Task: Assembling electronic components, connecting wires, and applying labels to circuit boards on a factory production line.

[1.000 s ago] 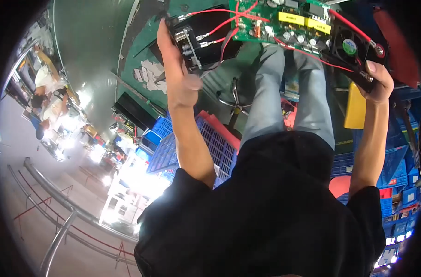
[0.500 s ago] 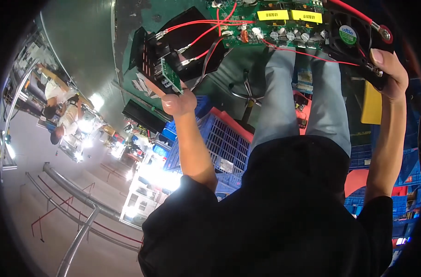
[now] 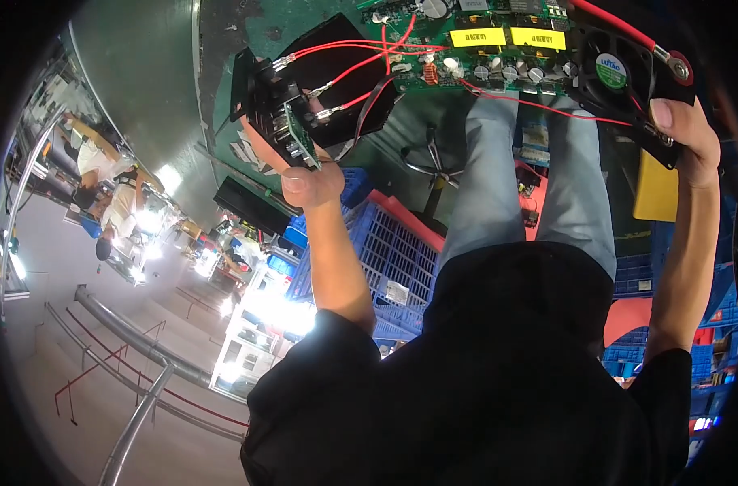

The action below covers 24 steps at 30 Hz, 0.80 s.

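Observation:
My left hand (image 3: 310, 180) is closed round a black end panel (image 3: 251, 93) that carries sockets and a small green board (image 3: 301, 138). Red wires (image 3: 353, 40) with metal crimp terminals run from this panel to a large green circuit board (image 3: 433, 71) bearing yellow labels, capacitors and a copper coil. At the board's right end is a second black panel with a cooling fan (image 3: 612, 69). My right hand (image 3: 686, 134) grips the fan panel at its lower corner, thumb on top. A thick red cable (image 3: 620, 23) ends in a ring lug beside the fan.
Beneath the parts lies a green work surface (image 3: 263, 24) with a black tray-like piece on it. Blue plastic crates (image 3: 397, 251) stand by my left leg, more at the right. A yellow piece (image 3: 655, 190) hangs near my right wrist. Other people (image 3: 114, 194) work at far left.
The black end panel in my left hand has tilted, showing more of its inner side. The large board and the fan panel have shifted slightly downward, and my right hand with them.

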Available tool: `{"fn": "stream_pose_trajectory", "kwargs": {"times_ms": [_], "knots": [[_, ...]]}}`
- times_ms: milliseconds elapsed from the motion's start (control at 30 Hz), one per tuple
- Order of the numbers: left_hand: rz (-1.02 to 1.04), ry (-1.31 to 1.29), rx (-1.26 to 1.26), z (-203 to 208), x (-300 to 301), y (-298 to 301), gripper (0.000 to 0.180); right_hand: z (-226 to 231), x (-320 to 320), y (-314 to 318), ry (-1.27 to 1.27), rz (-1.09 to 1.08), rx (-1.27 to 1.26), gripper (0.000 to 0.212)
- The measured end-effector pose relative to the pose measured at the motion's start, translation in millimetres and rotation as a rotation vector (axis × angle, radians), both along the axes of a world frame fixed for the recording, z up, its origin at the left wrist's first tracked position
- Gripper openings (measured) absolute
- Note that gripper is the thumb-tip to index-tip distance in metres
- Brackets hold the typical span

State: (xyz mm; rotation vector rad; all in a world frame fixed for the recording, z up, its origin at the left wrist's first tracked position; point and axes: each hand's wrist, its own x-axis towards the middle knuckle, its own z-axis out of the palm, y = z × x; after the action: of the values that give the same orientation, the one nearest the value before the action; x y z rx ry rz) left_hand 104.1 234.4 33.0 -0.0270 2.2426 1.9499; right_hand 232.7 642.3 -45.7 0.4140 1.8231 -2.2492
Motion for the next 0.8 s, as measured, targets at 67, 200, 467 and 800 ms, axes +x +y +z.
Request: {"fn": "stream_pose_trajectory", "kwargs": {"times_ms": [67, 200, 467, 800], "knots": [[0.037, -0.008, -0.009, 0, 4, -4, 0.112, 17, -11, -3, -0.101, 0.017, -0.019, 0.032], [-0.012, 0.022, -0.160, -1, 5, -3, 0.111, 42, -44, -22, -0.454, 0.085, -0.212, 0.039], [-0.086, 0.046, -0.242, -15, -11, -18, 0.133, 63, -65, -27, -0.471, 0.126, -0.042, 0.083], [0.006, -0.046, -0.169, -20, -15, -24, 0.134, 66, -81, -25, -0.494, 0.237, 0.097, 0.070]]}}
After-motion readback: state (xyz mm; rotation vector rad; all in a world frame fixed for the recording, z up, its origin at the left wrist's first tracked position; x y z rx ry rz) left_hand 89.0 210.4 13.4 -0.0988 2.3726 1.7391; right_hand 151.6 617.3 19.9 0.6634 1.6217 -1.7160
